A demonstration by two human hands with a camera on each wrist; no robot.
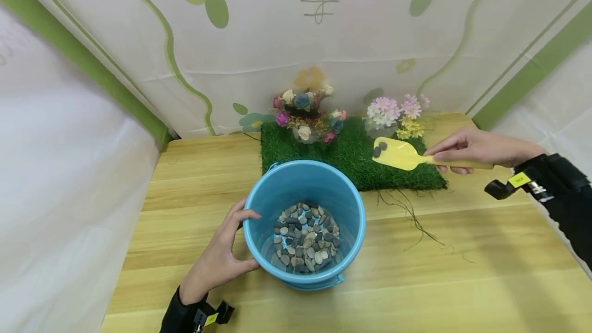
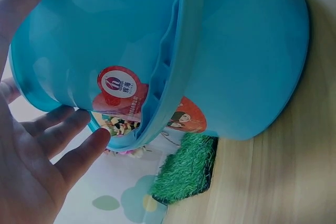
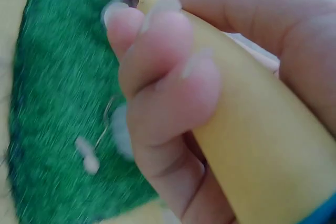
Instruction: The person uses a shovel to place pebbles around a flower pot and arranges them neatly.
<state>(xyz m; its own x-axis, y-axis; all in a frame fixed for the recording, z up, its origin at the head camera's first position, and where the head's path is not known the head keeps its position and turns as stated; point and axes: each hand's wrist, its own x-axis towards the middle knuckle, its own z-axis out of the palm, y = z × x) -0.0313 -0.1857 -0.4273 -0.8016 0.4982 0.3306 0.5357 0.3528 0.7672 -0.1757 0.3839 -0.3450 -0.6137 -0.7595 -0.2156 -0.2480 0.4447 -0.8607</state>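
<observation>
A blue bucket (image 1: 302,168) stands on the wooden table, its bottom covered with several grey, tan and dark pebbles (image 1: 307,238). At its left side my left hand (image 1: 224,256) holds the bucket, a finger hooked over the rim and the thumb against the outer wall. My right hand (image 1: 467,149) grips the handle of a yellow toy shovel (image 1: 400,154), which is held out over the grass mat. Two dark pebbles (image 1: 379,149) lie at the tip of the shovel's scoop. In the right wrist view the fingers wrap round the thick handle (image 3: 262,124).
Behind the bucket lies a green artificial grass mat (image 1: 347,161). Two pots of artificial flowers stand on it: mixed roses (image 1: 307,114) and pink and yellow blooms (image 1: 395,114). Thin dark strands (image 1: 411,212) lie on the table (image 1: 462,271). A patterned curtain (image 1: 287,40) hangs behind.
</observation>
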